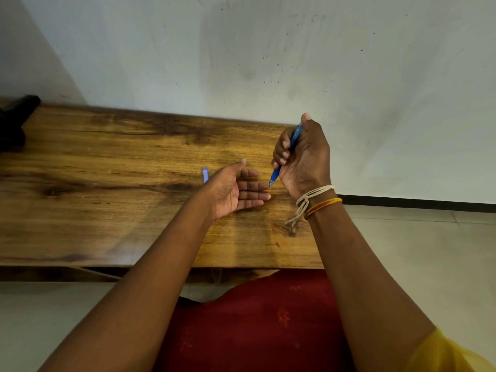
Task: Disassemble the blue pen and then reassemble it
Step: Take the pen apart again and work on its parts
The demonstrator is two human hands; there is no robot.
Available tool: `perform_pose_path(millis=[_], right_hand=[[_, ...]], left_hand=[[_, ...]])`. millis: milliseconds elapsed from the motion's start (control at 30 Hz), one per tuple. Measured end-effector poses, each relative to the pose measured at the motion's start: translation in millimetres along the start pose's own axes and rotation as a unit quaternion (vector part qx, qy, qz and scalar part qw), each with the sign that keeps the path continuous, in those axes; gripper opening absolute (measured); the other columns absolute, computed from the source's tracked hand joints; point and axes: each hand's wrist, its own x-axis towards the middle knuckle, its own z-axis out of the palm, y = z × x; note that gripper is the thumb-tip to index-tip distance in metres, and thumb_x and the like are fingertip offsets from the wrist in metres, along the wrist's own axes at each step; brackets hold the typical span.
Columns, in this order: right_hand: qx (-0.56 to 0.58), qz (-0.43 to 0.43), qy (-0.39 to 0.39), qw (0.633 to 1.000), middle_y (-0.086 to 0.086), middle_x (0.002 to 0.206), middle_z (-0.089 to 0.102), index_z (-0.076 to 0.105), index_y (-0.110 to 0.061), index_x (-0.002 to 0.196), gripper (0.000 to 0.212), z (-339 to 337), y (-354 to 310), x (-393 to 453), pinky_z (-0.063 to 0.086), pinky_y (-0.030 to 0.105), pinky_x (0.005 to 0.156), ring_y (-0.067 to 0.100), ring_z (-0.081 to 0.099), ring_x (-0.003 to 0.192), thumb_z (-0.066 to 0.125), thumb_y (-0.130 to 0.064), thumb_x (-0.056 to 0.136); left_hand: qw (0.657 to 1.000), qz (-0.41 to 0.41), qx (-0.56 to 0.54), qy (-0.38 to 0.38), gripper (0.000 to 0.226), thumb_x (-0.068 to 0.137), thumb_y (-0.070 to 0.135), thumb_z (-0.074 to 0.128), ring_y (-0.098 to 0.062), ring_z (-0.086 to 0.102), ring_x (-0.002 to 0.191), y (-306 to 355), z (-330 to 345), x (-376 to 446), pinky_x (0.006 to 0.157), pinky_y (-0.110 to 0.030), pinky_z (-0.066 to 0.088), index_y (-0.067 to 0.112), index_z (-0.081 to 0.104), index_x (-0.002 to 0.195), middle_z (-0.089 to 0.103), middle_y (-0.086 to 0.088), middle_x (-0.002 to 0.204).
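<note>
Red cloth (268, 323), bottom centre, cut off by frame. Wooden table (107, 183) mid-frame. Left hand (236, 189) centre, palm up, fingers straight, holding nothing. Right hand (300, 157) fist-wrapped round blue pen (276, 174), tip down; barrel mostly hidden. Small blue piece (205, 174) behind left hand, partly hidden. Dark object (16, 116) upper left, unidentifiable.

A plain indoor room, more like a home or a simple office than a workshop, though which cannot be told; a low, narrow wooden tabletop (112, 183) with dark grain stands against a bare, scuffed pale wall (268, 49); the floor (418, 237) is laid with light tiles, edged by a dark skirting strip (418, 201); a dark object (16, 116) sits at the tabletop's far left, too dim to identify.
</note>
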Motion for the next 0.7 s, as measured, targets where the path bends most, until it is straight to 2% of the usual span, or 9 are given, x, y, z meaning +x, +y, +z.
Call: perform_pose_path(millis=[233, 367, 467, 600, 700], right_hand=[[-0.107, -0.023, -0.011, 0.994, -0.002, 0.042, 0.031, 0.045, -0.011, 0.053, 0.054, 0.2, 6.3, 1.0, 0.02, 0.032, 0.052, 0.018, 0.022, 0.047, 0.033, -0.038, 0.098], [-0.094, -0.013, -0.031, 0.995, -0.002, 0.044, 0.033, 0.046, -0.013, 0.054, 0.053, -0.1, 7.3, 1.5, 0.021, 0.031, 0.052, 0.016, 0.024, 0.048, 0.035, -0.043, 0.095], [-0.115, -0.036, -0.009, 0.993, -0.002, 0.045, 0.035, 0.047, -0.015, 0.052, 0.054, -0.5, 9.5, 2.1, 0.023, 0.031, 0.052, 0.015, 0.026, 0.048, 0.036, -0.044, 0.097], [-0.063, -0.019, -0.001, 0.998, -0.001, 0.048, 0.035, 0.049, -0.017, 0.051, 0.059, 0.8, 11.6, 1.4, 0.023, 0.03, 0.054, 0.015, 0.027, 0.049, 0.036, -0.053, 0.095], [-0.143, -0.042, 0.013, 0.989, -0.001, 0.048, 0.036, 0.048, -0.018, 0.049, 0.058, -1.3, 11.2, 2.4, 0.024, 0.03, 0.053, 0.014, 0.027, 0.048, 0.038, -0.051, 0.096]], left_hand=[[1.0, -0.005, 0.006, 0.007, 0.041, 0.101, 0.041, 0.036, -0.037, 0.069, 0.093, -0.1, -0.3, 1.2, 0.084, -0.042, 0.055, 0.007, 0.058, 0.11, 0.071, -0.022, 0.097], [1.0, -0.008, 0.005, 0.011, 0.042, 0.101, 0.041, 0.036, -0.037, 0.069, 0.092, 0.1, 0.8, 0.7, 0.083, -0.042, 0.055, 0.006, 0.058, 0.11, 0.071, -0.023, 0.096], [1.0, -0.009, 0.008, 0.01, 0.043, 0.101, 0.041, 0.036, -0.037, 0.069, 0.095, 1.7, 0.6, 0.7, 0.083, -0.042, 0.055, 0.005, 0.057, 0.112, 0.07, -0.024, 0.101], [1.0, -0.009, 0.006, 0.013, 0.043, 0.101, 0.041, 0.036, -0.036, 0.069, 0.091, 1.8, 0.4, -0.3, 0.081, -0.041, 0.055, 0.005, 0.057, 0.11, 0.07, -0.022, 0.098], [1.0, -0.009, 0.007, 0.012, 0.044, 0.101, 0.041, 0.035, -0.036, 0.068, 0.093, 2.0, 1.0, -1.2, 0.083, -0.042, 0.054, 0.005, 0.056, 0.116, 0.068, -0.025, 0.105]])
